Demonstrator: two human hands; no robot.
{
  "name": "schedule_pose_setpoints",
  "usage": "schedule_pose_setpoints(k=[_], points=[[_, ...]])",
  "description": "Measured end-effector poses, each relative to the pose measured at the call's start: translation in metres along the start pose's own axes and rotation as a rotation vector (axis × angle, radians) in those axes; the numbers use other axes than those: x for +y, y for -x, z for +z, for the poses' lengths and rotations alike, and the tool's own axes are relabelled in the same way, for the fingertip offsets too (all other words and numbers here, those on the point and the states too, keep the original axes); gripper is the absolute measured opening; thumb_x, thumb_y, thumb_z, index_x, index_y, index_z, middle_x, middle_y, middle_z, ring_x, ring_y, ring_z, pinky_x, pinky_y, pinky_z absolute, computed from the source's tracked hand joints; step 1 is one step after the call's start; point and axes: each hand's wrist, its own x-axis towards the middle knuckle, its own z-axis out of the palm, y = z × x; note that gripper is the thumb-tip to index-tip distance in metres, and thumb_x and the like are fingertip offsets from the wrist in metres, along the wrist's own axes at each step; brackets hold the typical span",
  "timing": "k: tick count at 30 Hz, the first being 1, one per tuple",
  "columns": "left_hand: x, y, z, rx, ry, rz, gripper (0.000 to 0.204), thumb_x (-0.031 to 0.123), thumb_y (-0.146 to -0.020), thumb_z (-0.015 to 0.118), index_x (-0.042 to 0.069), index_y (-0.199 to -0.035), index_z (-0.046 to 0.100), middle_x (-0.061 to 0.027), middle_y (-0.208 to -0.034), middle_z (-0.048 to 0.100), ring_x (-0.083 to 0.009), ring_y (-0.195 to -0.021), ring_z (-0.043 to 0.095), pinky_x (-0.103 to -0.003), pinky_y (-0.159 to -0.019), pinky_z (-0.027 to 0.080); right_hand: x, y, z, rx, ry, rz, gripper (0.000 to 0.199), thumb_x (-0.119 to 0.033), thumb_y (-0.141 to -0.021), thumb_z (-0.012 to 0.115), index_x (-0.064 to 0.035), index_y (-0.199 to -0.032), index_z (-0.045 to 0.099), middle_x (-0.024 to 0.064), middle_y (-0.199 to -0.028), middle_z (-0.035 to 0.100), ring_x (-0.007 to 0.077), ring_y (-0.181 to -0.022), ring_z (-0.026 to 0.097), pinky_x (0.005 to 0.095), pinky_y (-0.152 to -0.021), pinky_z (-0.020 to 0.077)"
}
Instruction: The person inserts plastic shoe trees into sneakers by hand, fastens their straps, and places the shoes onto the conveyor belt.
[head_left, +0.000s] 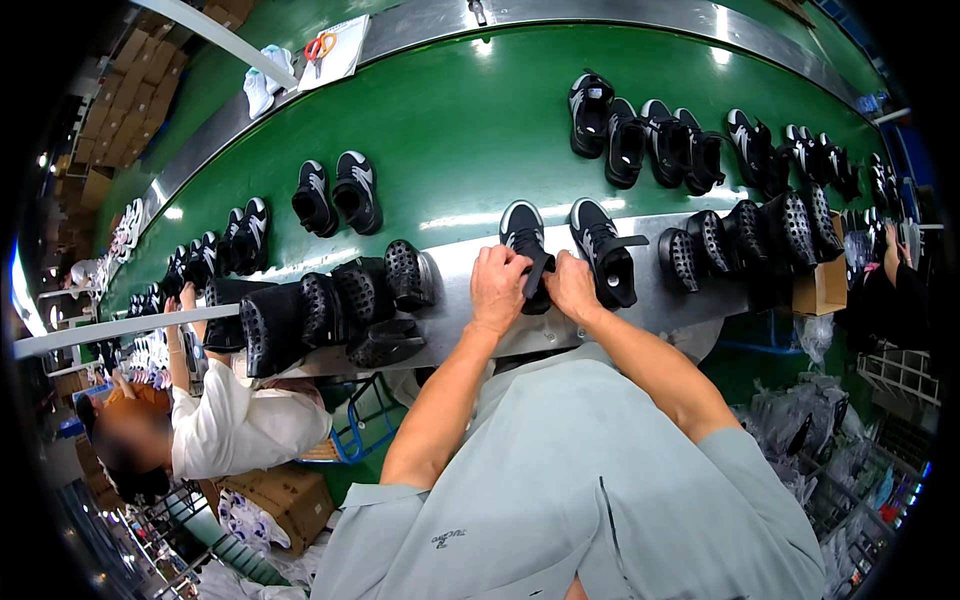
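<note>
While both hands grip one black sneaker point(527, 250) at the near edge of the metal surface point(655, 305), its partner point(605, 250) lies just beside it — two shoes in all. Left hand point(498, 290) is clamped on the shoe's tongue; right hand point(572, 287) is closed on its strap. Two more sneakers point(336, 193) rest on the green belt point(470, 130) — well apart.

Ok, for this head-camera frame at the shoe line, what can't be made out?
- Head view: the left hand and right hand cover the near end of the black sneaker; their grip there is hidden.
- Scissors at the far rim: too small for detail.
- Shoes toward the right edge: bent and dim.
</note>
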Motion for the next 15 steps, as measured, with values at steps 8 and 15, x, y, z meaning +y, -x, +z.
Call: schedule_pose_setpoints(k=[8, 15], points=[[0.033, 0.059, -0.021, -0.123, -0.059, -0.083, 0.045, 0.005, -0.076, 0.077, 0.003, -0.117, 0.059, -0.0158, -0.102, 0.058, -0.0371, -0.096, 0.056, -0.044, -0.081, 0.047, -0.002, 0.045, -0.072, -0.2, -0.095, -0.048, 0.037, -0.029, -0.087, 0.071, 0.0051, -0.099, 0.062, 0.0254, -0.088, 0.068, 0.0436, -0.088, 0.067, 0.0487, -0.079, 0.0524], [0.047, 0.033, 0.015, -0.529, -0.044, -0.085, 0.057, 0.001, -0.079, 0.068, 0.014, -0.133, 0.053, -0.0213, -0.102, 0.062, -0.0421, -0.095, 0.06, -0.05, -0.08, 0.051, 0.1, 0.03, -0.066, 0.252, 0.035, -0.008, 0.029, -0.012, -0.085, 0.064, 0.0051, -0.108, 0.057, 0.0261, -0.109, 0.06, 0.0439, -0.101, 0.06, 0.0518, -0.088, 0.0482]])
